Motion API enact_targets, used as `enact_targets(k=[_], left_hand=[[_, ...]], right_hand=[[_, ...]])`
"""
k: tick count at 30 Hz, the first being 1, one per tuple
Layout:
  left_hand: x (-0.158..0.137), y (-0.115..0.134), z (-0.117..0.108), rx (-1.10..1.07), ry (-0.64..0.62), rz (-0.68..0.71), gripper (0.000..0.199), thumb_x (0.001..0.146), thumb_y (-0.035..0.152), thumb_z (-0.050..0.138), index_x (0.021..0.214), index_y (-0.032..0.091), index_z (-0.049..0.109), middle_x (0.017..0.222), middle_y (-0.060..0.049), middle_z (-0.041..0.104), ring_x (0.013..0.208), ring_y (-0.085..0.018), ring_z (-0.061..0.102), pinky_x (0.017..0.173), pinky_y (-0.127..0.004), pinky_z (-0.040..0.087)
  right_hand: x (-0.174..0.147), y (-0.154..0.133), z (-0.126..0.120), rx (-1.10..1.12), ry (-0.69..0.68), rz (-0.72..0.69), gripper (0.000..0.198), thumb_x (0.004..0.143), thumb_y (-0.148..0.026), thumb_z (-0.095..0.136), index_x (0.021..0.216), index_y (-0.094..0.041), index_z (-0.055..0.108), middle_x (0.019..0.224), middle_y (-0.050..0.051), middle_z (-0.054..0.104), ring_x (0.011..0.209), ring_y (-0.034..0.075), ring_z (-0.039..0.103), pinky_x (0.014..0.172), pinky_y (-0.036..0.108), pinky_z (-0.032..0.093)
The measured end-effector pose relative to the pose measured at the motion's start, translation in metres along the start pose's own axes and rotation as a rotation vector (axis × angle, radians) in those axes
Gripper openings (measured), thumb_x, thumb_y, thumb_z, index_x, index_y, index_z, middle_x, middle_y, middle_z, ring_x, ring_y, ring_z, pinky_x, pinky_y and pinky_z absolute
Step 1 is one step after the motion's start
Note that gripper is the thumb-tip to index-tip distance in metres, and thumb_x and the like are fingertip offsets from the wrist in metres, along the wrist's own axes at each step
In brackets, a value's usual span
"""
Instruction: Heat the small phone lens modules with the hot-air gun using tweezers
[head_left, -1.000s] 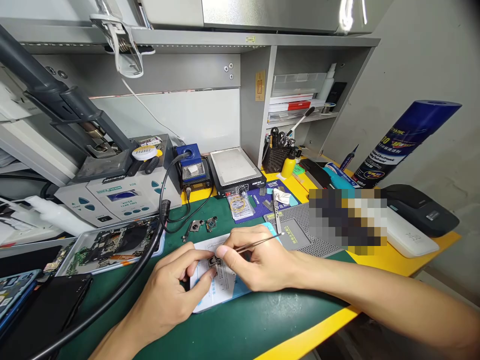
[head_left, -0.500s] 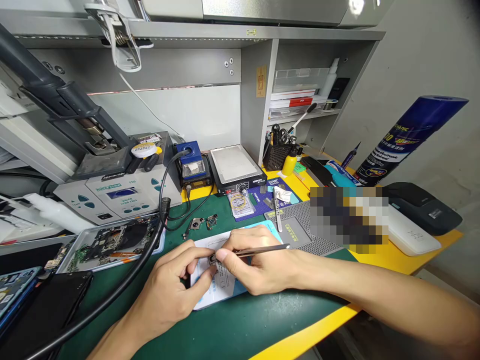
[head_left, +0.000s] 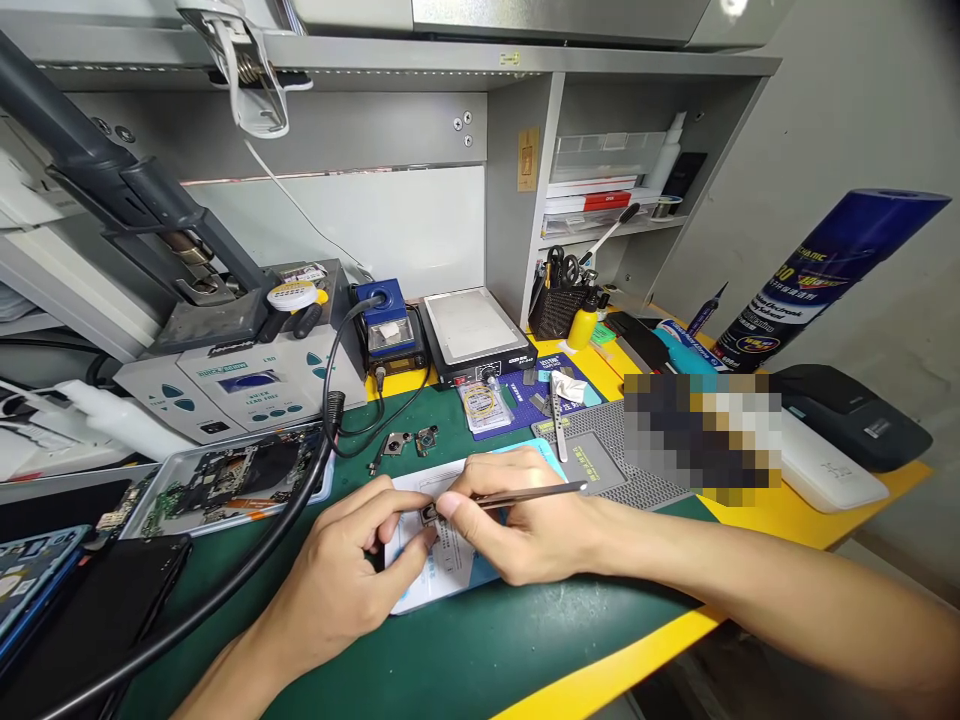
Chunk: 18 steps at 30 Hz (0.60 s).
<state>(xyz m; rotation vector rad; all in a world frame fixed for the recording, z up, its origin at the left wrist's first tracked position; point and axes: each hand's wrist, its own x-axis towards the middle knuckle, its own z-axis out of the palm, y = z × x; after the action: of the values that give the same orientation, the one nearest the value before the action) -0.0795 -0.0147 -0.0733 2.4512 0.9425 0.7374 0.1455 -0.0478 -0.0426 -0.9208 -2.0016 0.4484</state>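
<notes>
My right hand (head_left: 517,520) grips a pair of slim dark metal tweezers (head_left: 540,492), their back end pointing right. The working tips are mostly hidden by my fingers. At that end is a small dark square part (head_left: 430,512), which looks like a phone camera module. My left hand (head_left: 360,560) steadies this part with thumb and bent fingers from the left; the exact contact is partly hidden. Beneath both hands lies a white and blue printed sheet or pad (head_left: 442,585). Two small metal-framed camera parts, one left (head_left: 393,446) and one right (head_left: 426,440), lie just beyond it.
Behind stand a hot-air station (head_left: 247,390), a blue soldering unit (head_left: 386,325) and a heating plate (head_left: 480,325). A thick black cable (head_left: 247,570) arcs past my left arm. Other tweezers (head_left: 559,425) lie on the mats; opened phones (head_left: 225,480) sit left, a spray can (head_left: 825,280) right.
The whole view has shifted slightly. Both hands keep nearly the same pose around the small part, and the tweezers stay in my right hand.
</notes>
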Motion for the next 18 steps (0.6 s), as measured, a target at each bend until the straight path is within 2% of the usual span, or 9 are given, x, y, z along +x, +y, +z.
enact_targets(k=[6,18], left_hand=[[0.0002,0.0,0.0003,-0.013,-0.017,-0.039,0.016,0.094,0.025,0.059,0.106,0.023,0.069,0.071,0.003,0.043,0.06,-0.008,0.044,0.055,-0.018,0.041],[0.0002,0.0018,-0.0005,-0.008,0.0,-0.021,0.015,0.093,0.024,0.059,0.106,0.023,0.067,0.071,0.004,0.043,0.06,-0.008,0.044,0.056,-0.018,0.041]], right_hand=[[0.0003,0.0008,-0.0005,-0.031,-0.017,-0.001,0.033,0.096,-0.02,0.053,0.063,-0.019,0.049,0.057,-0.003,0.053,0.052,0.009,0.042,0.054,0.025,0.034],[0.0002,0.0007,-0.0003,-0.014,-0.006,-0.001,0.032,0.095,-0.019,0.055,0.063,-0.018,0.051,0.057,-0.004,0.054,0.052,0.008,0.042,0.054,0.025,0.033]])
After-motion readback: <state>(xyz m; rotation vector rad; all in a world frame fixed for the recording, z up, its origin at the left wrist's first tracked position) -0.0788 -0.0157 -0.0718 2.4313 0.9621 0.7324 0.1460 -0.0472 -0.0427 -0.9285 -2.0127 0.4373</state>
